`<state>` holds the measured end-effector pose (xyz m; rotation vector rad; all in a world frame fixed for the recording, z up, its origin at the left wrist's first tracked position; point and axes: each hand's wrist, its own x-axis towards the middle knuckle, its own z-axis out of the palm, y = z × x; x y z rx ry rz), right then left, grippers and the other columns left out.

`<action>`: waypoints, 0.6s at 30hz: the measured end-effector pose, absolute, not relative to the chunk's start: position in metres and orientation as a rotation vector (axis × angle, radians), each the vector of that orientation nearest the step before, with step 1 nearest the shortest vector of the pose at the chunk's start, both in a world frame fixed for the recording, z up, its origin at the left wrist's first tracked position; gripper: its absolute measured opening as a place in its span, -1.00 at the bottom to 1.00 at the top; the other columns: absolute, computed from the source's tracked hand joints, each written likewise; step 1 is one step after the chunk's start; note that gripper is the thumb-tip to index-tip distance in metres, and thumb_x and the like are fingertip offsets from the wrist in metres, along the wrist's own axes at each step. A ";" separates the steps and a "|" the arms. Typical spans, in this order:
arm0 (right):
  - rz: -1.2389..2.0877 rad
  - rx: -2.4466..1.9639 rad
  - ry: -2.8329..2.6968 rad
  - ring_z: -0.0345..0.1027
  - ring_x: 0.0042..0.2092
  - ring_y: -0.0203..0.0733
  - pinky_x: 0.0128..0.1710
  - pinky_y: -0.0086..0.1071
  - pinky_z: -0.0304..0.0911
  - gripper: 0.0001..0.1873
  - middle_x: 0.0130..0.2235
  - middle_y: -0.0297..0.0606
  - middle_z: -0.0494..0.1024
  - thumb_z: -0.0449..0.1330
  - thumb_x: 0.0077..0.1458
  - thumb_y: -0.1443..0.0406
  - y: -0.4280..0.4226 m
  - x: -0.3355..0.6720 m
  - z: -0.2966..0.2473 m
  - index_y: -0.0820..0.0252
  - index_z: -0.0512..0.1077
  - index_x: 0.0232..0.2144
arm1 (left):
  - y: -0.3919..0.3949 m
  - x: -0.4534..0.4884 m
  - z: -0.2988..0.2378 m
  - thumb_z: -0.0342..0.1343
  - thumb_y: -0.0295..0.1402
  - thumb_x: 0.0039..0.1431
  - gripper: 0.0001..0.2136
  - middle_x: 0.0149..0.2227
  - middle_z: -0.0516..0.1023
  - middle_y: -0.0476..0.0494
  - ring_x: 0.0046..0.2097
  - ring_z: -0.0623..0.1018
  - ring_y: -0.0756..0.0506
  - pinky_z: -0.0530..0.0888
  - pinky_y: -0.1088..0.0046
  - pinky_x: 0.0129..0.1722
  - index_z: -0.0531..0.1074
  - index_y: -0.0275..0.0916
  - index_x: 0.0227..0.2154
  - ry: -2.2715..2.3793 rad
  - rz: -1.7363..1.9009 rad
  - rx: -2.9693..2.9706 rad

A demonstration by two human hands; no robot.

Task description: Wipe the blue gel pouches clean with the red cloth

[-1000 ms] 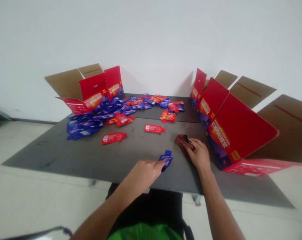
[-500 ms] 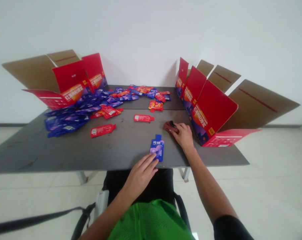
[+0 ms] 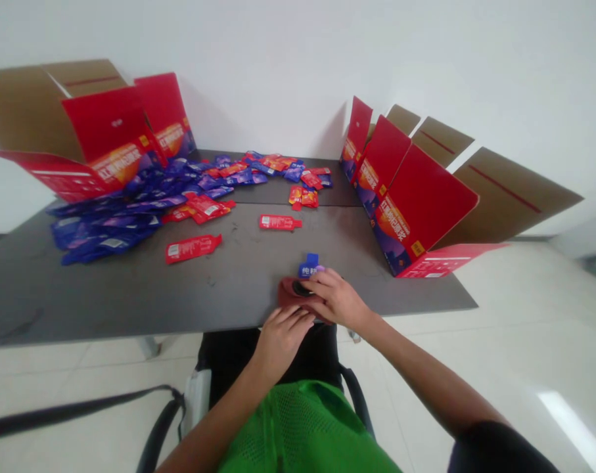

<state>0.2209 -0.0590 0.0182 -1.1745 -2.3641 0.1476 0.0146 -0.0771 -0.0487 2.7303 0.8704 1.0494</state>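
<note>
Hands at the worktop's (image 3: 130, 302) near edge, left hand (image 3: 282, 341) spread beside a dark red object (image 3: 294, 292), right hand (image 3: 338, 299) curved over it, grip unclear, blue sachet (image 3: 309, 267) at its fingertips, open room beyond to red sachets (image 3: 193, 248) and cartons (image 3: 426, 197).

A dark grey tabletop (image 3: 130, 292) is crossed by a seam towards its far side. A large heap of blue-purple sachets (image 3: 105, 231) is spread over the left part, with red sachets (image 3: 206, 208) lying along its edge. A band of mixed sachets (image 3: 258, 169) is scattered along the far edge, and a small cluster of orange-red sachets (image 3: 303, 196) is gathered just behind the seam. A loose red sachet (image 3: 194, 248) and a second red sachet (image 3: 280, 223) are lying apart. Near the front edge, a dark red object (image 3: 292, 291) is lying just in front of a blue sachet (image 3: 309, 266), which is partly covered. Open red cardboard display boxes (image 3: 416, 203) are stood at both far corners.
</note>
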 end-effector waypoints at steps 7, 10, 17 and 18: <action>-0.102 -1.456 -2.375 0.34 -0.11 -0.05 -0.08 -0.20 0.32 -0.62 -0.11 -0.11 0.50 0.16 0.34 0.14 0.010 0.251 0.016 0.18 0.47 0.10 | -0.075 0.015 -0.043 0.13 -0.46 0.37 -0.77 0.11 0.60 -0.07 0.15 0.55 -0.15 0.50 0.20 0.08 0.52 -0.21 0.03 0.826 1.019 2.666; -0.143 -1.470 -2.321 0.35 -0.10 -0.04 -0.06 -0.19 0.32 -0.61 -0.12 -0.10 0.50 0.12 0.36 0.12 0.010 0.251 0.030 0.19 0.45 0.11 | -0.076 0.016 -0.043 0.12 -0.45 0.37 -0.78 0.11 0.60 -0.07 0.14 0.56 -0.15 0.51 0.21 0.07 0.53 -0.19 0.02 0.841 1.026 2.642; 0.111 -1.219 -2.447 0.37 -0.01 -0.06 -0.02 -0.20 0.36 -0.65 -0.03 -0.14 0.52 0.11 0.37 0.14 -0.048 0.222 0.019 0.08 0.44 0.13 | -0.078 0.017 -0.048 0.14 -0.46 0.35 -0.80 -0.03 0.67 -0.05 0.03 0.62 -0.18 0.53 0.17 0.03 0.55 -0.18 -0.03 0.909 1.038 2.637; 0.104 -1.234 -2.442 0.37 -0.01 -0.06 -0.01 -0.20 0.36 -0.65 -0.03 -0.14 0.52 0.12 0.37 0.15 -0.044 0.223 0.013 0.10 0.44 0.12 | -0.078 0.017 -0.048 0.14 -0.46 0.35 -0.80 -0.01 0.66 -0.05 0.06 0.61 -0.17 0.53 0.18 0.04 0.55 -0.18 -0.02 0.901 1.033 2.631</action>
